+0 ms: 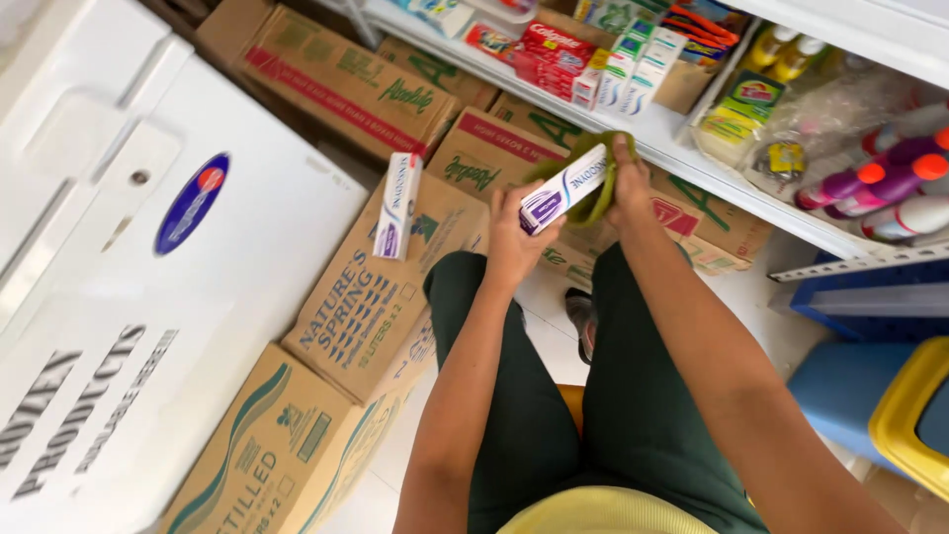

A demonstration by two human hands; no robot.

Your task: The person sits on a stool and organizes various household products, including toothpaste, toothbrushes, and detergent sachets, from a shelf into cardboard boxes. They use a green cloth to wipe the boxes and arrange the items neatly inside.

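Hands meet just below the shelf edge (692, 158): left hand (509, 242) clasps a white-and-purple toothpaste box (563, 188), long axis rising to the upper right. Right hand (625, 183), w/ green cloth (593, 203) clenched, presses the box's far side; 2nd identical box (397, 206) lies on cartons (366, 307), nearer the left.

- The green cloth (597, 188) is mostly hidden behind the toothpaste box (561, 188) and the right hand (627, 183).
- The left hand (514, 240) covers the near end of that box.
- The yellow bin (914, 415) and blue stool (840, 391) at the near right are cut off by the frame edge.
- The white freezer (148, 247) runs off the left edge.
- The far shelf (692, 158) packets are too small and blurred to identify.
- A shoe (581, 318) shows only partly between the legs.
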